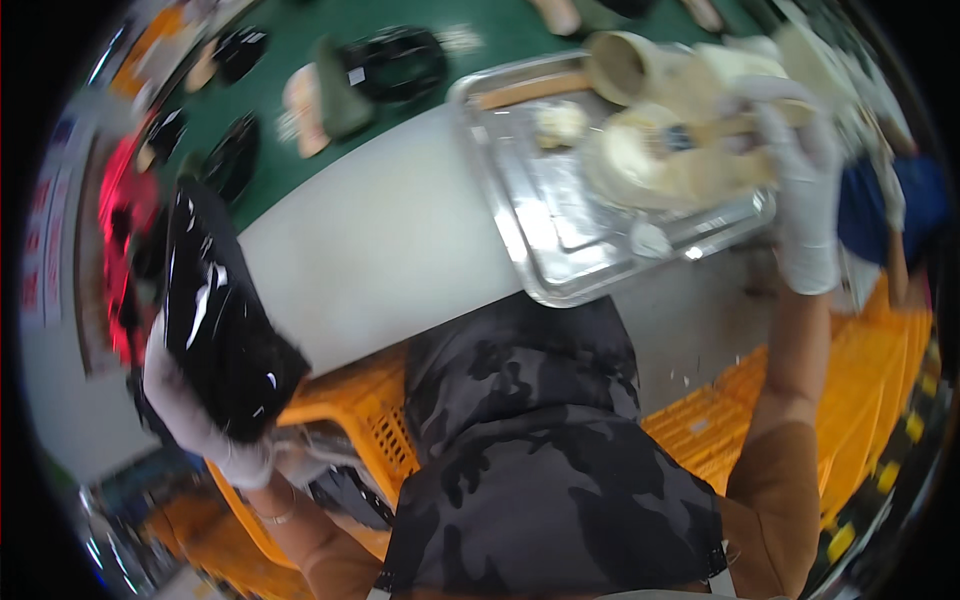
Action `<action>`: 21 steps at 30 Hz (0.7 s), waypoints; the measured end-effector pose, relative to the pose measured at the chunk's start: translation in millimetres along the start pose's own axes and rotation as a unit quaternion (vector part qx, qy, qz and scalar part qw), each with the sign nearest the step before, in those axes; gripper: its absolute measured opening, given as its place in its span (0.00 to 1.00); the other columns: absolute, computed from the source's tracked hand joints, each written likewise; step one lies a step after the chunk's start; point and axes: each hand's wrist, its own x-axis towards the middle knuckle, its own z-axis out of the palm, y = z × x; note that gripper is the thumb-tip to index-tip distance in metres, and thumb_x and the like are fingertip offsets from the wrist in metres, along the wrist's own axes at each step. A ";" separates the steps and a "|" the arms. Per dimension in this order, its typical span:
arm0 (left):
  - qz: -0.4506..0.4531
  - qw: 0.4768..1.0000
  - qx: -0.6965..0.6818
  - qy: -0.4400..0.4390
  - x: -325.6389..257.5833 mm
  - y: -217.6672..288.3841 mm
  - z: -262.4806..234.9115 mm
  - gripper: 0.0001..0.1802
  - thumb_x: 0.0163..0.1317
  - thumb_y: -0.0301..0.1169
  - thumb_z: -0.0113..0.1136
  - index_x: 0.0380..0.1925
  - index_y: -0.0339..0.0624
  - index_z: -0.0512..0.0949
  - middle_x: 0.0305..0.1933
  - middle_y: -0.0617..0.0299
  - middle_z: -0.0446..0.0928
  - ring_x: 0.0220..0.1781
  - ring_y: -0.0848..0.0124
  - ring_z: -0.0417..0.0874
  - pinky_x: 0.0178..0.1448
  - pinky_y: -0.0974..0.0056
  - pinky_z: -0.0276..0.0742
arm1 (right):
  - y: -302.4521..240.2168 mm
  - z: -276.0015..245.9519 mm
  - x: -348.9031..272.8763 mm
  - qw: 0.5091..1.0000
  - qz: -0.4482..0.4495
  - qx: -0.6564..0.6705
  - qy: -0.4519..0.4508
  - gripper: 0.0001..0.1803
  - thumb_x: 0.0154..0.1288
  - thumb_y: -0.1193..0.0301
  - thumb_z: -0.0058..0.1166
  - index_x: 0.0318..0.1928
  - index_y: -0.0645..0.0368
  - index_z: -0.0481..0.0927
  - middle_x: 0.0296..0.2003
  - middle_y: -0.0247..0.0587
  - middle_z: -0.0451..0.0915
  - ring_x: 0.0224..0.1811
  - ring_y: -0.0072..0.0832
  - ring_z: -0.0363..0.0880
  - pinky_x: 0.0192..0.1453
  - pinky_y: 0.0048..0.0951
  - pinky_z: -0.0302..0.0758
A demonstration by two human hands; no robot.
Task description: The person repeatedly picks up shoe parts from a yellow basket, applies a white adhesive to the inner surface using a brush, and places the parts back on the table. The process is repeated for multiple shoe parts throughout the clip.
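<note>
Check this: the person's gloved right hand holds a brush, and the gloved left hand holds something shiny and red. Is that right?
Not quite: the shiny thing in the left hand is black, not red, as the head view shows. The right hand does hold a brush.

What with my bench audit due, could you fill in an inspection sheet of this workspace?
Surface: green tabletop with a pale board; a metal tray overlaps the board.
Work items: black glossy piece; brush above a round tub with white contents; contact too blurred to tell.
Clutter: whitish lump and tilted tan cup in the tray; olive piece on the tabletop.
Grips: left grip, gloved, holds the black glossy piece; right grip, gloved, holds the brush.
Cables: nothing seen.
Surroundings: orange crate beside the person; blue clothing at right.
</note>
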 end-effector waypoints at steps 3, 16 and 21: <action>0.110 0.972 0.175 -0.114 5.3 -5.8 18.3 0.20 0.57 0.26 0.51 0.50 0.30 0.66 0.38 0.52 0.77 0.33 0.69 0.78 0.39 0.67 0.74 | 0.0 15.8 -27.1 0.991 -0.060 -0.120 -0.029 0.07 0.63 0.78 0.47 0.41 0.64 0.74 0.36 0.37 0.79 0.39 0.22 0.78 0.41 0.18 0.75; -0.314 0.876 -0.165 -0.326 -50.2 -45.8 77.9 0.32 0.58 0.35 0.51 0.60 0.35 0.55 0.44 0.60 0.70 0.28 0.64 0.75 0.28 0.65 0.71 | 39.3 34.8 -50.4 1.000 -0.005 0.029 -0.006 0.08 0.61 0.74 0.51 0.42 0.59 0.73 0.34 0.33 0.80 0.36 0.22 0.79 0.39 0.23 0.76; -0.455 0.676 -0.552 -0.179 -45.2 -26.5 84.5 0.20 0.54 0.22 0.48 0.50 0.32 0.66 0.46 0.55 0.71 0.29 0.73 0.72 0.32 0.69 0.71 | 41.9 37.0 -49.6 0.991 -0.025 0.101 0.079 0.07 0.63 0.74 0.50 0.41 0.60 0.74 0.37 0.33 0.80 0.38 0.18 0.78 0.43 0.19 0.75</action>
